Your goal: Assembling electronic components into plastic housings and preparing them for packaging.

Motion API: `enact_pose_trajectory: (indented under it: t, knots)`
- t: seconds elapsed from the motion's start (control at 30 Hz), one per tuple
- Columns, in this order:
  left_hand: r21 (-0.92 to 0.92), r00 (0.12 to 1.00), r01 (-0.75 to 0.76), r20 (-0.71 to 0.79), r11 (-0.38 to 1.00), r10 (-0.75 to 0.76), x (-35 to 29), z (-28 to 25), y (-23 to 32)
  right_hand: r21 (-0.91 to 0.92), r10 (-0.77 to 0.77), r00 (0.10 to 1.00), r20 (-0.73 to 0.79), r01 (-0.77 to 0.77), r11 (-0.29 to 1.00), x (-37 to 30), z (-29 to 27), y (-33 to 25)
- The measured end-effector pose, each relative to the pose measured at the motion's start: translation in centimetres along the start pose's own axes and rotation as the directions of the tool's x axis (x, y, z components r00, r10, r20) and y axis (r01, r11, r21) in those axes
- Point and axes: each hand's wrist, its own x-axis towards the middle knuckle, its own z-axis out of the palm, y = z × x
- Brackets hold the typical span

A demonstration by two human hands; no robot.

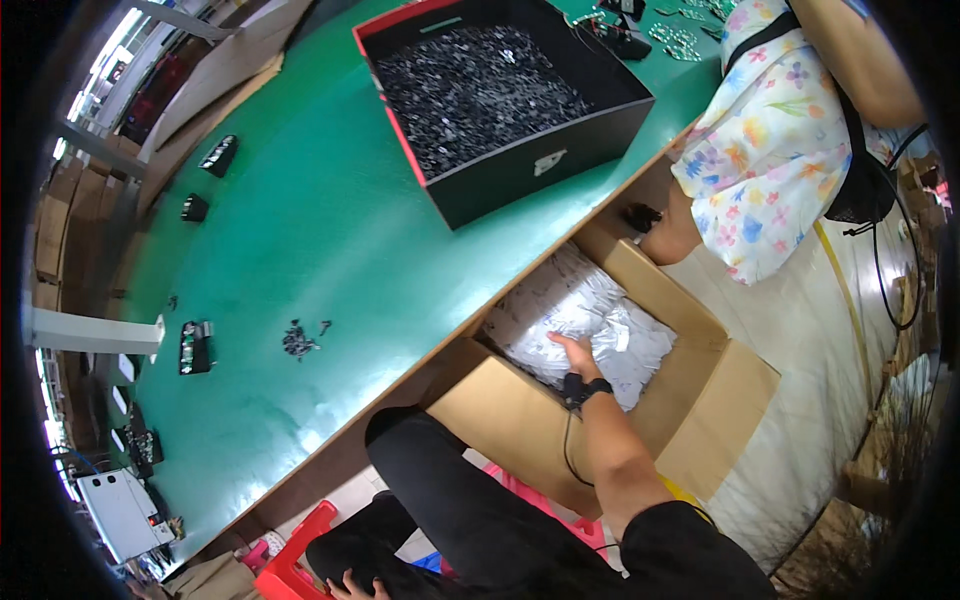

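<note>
Faint dark marks are scattered over the shiny, crinkled white packets (530,315), but they are too small to be read. The packets are contained in an open cardboard box (500,410), which is set beside the edge of the green desk (380,240). The packets are touched by the right hand (575,350), whose fingers are extended; whether one is gripped cannot be told. A black wristband (588,391) is worn on that arm. The left hand (358,588), partly cut off by the lower edge, is rested on a black trouser leg with its fingers apart.

On the desk, a black box (480,188) with a red rim is filled with small dark parts (470,95); its front wall is marked by a pale patch (549,162), on which any lettering is too small to be made out. A small heap of dark pieces (299,341) is left nearby.
</note>
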Motion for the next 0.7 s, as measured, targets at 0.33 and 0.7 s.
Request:
enact_pose_trajectory:
  t: [0.33,0.7]
  knots:
    - [-0.088,0.968,-0.105,-0.239,0.991,0.081,3.8,0.8,2.1,0.385,-0.062,0.858,0.510,-0.164,0.908,-8.3,-10.1,-10.4]
    - [-0.565,0.944,0.146,-0.166,0.812,-0.286,-0.5,7.5,-1.1,0.117,-0.289,0.507,0.812,0.344,0.932,-33.2,-18.8,-15.0]
